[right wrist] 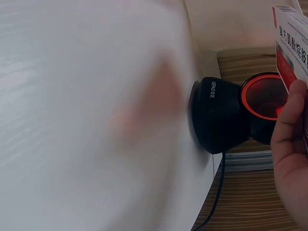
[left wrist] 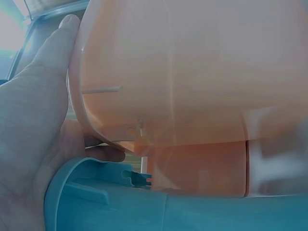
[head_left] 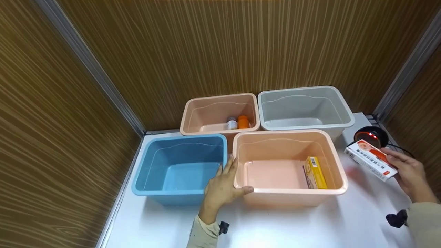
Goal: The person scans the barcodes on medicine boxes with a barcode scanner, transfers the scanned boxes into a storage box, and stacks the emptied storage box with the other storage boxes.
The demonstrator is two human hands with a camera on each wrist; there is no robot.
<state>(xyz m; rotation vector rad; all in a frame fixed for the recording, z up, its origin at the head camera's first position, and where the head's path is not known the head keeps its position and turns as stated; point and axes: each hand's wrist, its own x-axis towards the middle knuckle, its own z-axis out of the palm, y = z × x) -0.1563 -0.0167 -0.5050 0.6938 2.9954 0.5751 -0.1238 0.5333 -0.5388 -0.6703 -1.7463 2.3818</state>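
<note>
Medicine box [head_left: 370, 159] pinched in right hand [head_left: 410, 173], just in front of black barcode scanner [head_left: 375, 133]. Left hand [head_left: 221, 188], fingers extended, touches front peach bin [head_left: 293, 191] left of the scanner.

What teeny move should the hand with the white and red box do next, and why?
Maybe the right hand should tilt the white and red box a little, so one side faces the black scanner. I think so because the hand grips the box close to the scanner, and red lights are glowing in the scanner's round window.
</note>
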